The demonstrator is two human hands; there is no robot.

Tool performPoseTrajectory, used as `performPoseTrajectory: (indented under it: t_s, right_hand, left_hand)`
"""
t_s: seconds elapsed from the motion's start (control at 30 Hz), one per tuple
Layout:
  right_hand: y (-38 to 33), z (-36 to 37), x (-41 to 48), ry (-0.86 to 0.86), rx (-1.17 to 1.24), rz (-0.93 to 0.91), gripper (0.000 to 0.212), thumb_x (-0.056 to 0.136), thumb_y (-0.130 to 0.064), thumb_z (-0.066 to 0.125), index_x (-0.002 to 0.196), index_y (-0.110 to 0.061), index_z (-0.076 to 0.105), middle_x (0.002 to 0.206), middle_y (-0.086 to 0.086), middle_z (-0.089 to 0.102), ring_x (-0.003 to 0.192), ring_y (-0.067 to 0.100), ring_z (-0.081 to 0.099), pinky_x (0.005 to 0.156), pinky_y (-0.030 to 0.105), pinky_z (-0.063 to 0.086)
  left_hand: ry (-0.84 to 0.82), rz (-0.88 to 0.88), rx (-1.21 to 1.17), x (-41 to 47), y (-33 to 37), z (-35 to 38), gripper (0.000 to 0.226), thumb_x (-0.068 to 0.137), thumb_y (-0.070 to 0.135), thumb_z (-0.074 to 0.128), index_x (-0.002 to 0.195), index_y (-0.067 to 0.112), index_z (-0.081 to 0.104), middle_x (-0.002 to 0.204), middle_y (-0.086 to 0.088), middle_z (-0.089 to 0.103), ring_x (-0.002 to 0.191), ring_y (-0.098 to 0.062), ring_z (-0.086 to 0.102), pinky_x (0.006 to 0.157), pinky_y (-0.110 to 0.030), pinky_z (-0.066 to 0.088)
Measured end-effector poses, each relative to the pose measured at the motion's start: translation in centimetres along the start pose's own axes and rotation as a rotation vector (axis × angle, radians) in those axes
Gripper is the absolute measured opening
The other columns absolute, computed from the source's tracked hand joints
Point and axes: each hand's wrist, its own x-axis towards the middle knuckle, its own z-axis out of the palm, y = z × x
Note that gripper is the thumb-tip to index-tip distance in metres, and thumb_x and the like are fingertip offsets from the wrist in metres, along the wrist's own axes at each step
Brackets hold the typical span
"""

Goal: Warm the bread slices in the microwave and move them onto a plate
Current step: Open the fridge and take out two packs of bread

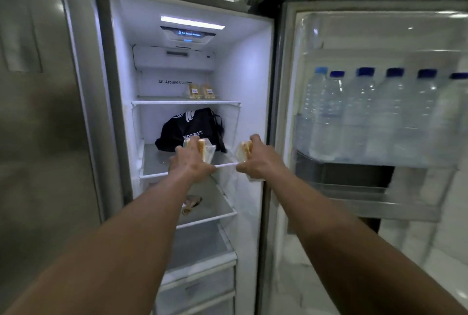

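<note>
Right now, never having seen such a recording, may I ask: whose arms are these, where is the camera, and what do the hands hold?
No machine is here. The single picture comes from a camera worn on a person's head, looking forward and down, so both bare arms are that person's own. They reach into an open fridge. The left hand grips a bread pack, the right hand a second pack, at the front of a shelf. On that shelf lies a black bag. Two more packs stand on the shelf above. Bottles fill the door rack at the right.
</note>
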Motion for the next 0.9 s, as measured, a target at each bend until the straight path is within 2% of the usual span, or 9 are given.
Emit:
performPoseTrajectory:
  t_s: [0.13, 0.27, 0.47, 0.6, 0.73, 0.9]
  right_hand:
    - [1.2, -4.3, -4.5, 0.037, 0.001, 0.04, 0.091, 0.071, -0.041, 0.082, 0.144, -0.027, 0.029, 0.131, 0.013, 0.055, 0.115, 0.036, 0.055, 0.089, 0.041, 0.05]
    - [2.3, -8.3, -8.1, 0.065, -0.035, 0.093, 0.095, 0.068, -0.044, 0.08, 0.144, -0.028, 0.025, 0.129, 0.015, 0.054, 0.111, 0.037, 0.057, 0.091, 0.047, 0.053]
    - [4.6, -13.1, -13.3, 0.092, -0.077, 0.151, 0.084, 0.076, -0.041, 0.08, 0.141, -0.025, 0.029, 0.129, 0.011, 0.056, 0.111, 0.034, 0.058, 0.095, 0.047, 0.051]
    - [6.5, -16.1, -17.0, 0.12, -0.127, 0.191, 0.086, 0.077, -0.037, 0.081, 0.145, -0.024, 0.028, 0.133, 0.013, 0.054, 0.114, 0.034, 0.058, 0.094, 0.045, 0.051]
    - [7.9, -18.8, -19.0, 0.172, -0.167, 0.239, 0.088, 0.076, -0.036, 0.081, 0.145, -0.025, 0.028, 0.133, 0.012, 0.054, 0.113, 0.034, 0.057, 0.094, 0.045, 0.051]
    - [11.0, -22.5, -21.4, 0.247, -0.199, 0.339, 0.088, 0.076, -0.038, 0.081, 0.145, -0.026, 0.027, 0.134, 0.013, 0.052, 0.115, 0.034, 0.057, 0.089, 0.043, 0.05]
  left_hand:
    - [-0.043, 0.083, -0.052, -3.6, 3.4, -1.3, 0.095, 0.066, 0.04, 0.081, 0.144, 0.036, 0.027, 0.126, -0.015, 0.046, 0.11, -0.036, 0.052, 0.095, -0.043, 0.049]
    - [-0.059, 0.185, -0.069, -6.6, 7.2, -2.0, 0.091, 0.065, 0.041, 0.082, 0.139, 0.033, 0.03, 0.123, -0.013, 0.051, 0.109, -0.036, 0.054, 0.094, -0.046, 0.05]
    - [-0.139, 0.285, -0.094, -10.7, 11.5, -2.1, 0.093, 0.065, 0.043, 0.08, 0.142, 0.034, 0.028, 0.124, -0.014, 0.05, 0.108, -0.037, 0.056, 0.093, -0.046, 0.052]
    - [-0.196, 0.396, -0.109, -13.7, 13.9, -1.6, 0.089, 0.066, 0.044, 0.08, 0.139, 0.031, 0.031, 0.118, -0.013, 0.052, 0.103, -0.033, 0.056, 0.09, -0.046, 0.053]
    - [-0.21, 0.471, -0.172, -14.8, 16.1, -1.3, 0.081, 0.069, 0.037, 0.083, 0.135, 0.027, 0.036, 0.115, -0.009, 0.056, 0.096, -0.024, 0.052, 0.087, -0.041, 0.052]
    - [-0.288, 0.59, -0.256, -16.7, 20.4, -0.6, 0.083, 0.073, 0.038, 0.082, 0.138, 0.027, 0.031, 0.115, -0.005, 0.055, 0.095, -0.02, 0.053, 0.08, -0.034, 0.048]
